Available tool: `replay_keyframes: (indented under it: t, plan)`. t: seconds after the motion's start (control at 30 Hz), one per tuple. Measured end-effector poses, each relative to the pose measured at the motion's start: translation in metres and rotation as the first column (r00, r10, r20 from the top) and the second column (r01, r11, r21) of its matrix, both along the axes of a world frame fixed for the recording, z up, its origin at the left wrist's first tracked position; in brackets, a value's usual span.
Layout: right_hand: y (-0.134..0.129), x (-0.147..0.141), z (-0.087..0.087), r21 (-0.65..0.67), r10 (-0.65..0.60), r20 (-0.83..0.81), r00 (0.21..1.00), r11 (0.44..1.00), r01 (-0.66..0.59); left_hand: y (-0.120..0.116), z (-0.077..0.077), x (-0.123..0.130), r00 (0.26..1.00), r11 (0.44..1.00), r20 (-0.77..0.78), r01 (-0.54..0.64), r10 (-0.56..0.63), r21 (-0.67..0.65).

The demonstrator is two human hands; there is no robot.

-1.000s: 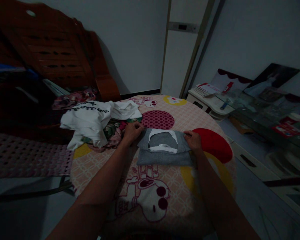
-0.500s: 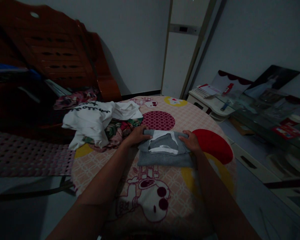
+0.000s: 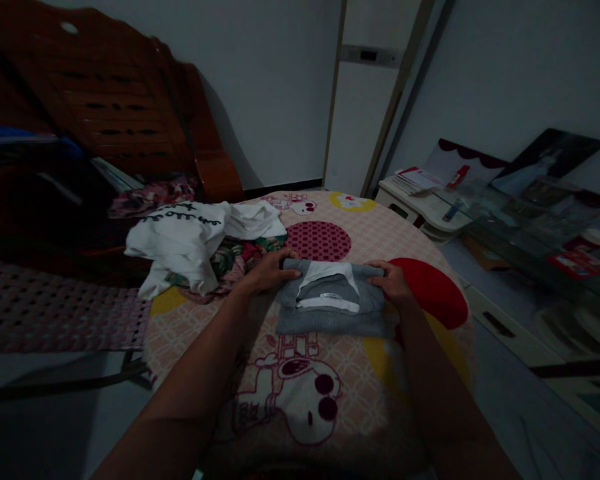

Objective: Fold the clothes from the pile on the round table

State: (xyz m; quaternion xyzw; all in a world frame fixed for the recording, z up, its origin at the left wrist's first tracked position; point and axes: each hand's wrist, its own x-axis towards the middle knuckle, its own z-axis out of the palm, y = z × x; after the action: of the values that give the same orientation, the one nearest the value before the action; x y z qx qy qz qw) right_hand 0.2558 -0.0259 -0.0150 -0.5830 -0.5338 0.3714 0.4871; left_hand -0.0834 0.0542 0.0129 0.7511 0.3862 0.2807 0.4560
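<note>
A grey garment, folded into a flat rectangle with its white-edged neckline facing up, lies on the round table with a patterned cloth. My left hand grips its far left corner between thumb and fingers. At the far right corner, my right hand has its thumb on top and its fingers round the edge. Left of the garment is a loose heap: a white shirt with black lettering over green and pink patterned cloth.
A wooden bench with more clothes stands at the back left, beside a woven seat. To the right are a white cabinet and a glass shelf bearing various items. A tall white unit stands behind the table.
My right hand has shifted slightly right along the garment's far edge, and my left hand slightly left. The garment stays folded in nearly the same place.
</note>
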Motion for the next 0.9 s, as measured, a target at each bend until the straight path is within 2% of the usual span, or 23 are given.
replay_keyframes:
  t: [0.1,0.2,0.27,0.37,0.47,0.53,0.6,0.7,0.8,0.9]
  plan:
    - [0.001,0.0,-0.001,0.016,-0.021,0.014,1.0,1.0,0.021,0.004,-0.007,0.003,0.988,0.988,0.07,-0.136,0.141,-0.07]
    - [0.002,-0.002,-0.002,0.018,-0.057,0.068,0.996,0.998,0.056,0.009,-0.017,0.012,0.943,0.943,0.078,-0.316,0.324,-0.105]
    - [0.003,-0.003,-0.002,0.012,-0.081,0.149,0.986,0.997,0.08,0.011,-0.022,0.015,0.93,0.931,0.072,-0.353,0.36,-0.095]
    - [0.002,-0.002,0.004,0.002,-0.069,0.329,0.942,0.997,0.073,0.011,-0.024,0.012,0.963,0.963,0.093,-0.242,0.253,-0.12]
    - [0.002,-0.003,0.012,0.014,-0.038,0.518,0.855,0.999,0.036,0.01,-0.022,0.004,0.983,0.971,0.14,-0.086,0.119,-0.223]
    - [0.006,-0.009,0.017,0.07,-0.052,0.617,0.785,0.997,0.011,0.01,-0.022,0.001,0.985,0.966,0.145,-0.053,0.092,-0.252]
    - [0.014,-0.019,0.02,0.118,-0.045,0.676,0.735,0.992,-0.048,0.011,-0.024,0.0,0.986,0.97,0.128,-0.074,0.105,-0.23]
    - [0.034,-0.039,0.023,0.079,0.084,0.7,0.709,0.978,-0.194,0.012,-0.027,0.001,0.983,0.975,0.131,-0.105,0.132,-0.196]
    - [0.058,-0.055,0.028,-0.068,0.274,0.678,0.682,0.947,-0.312,0.011,-0.03,0.0,0.976,0.972,0.166,-0.108,0.144,-0.208]
    - [0.078,-0.06,0.034,-0.243,0.478,0.587,0.654,0.874,-0.421,0.009,-0.031,-0.002,0.967,0.963,0.212,-0.085,0.142,-0.254]
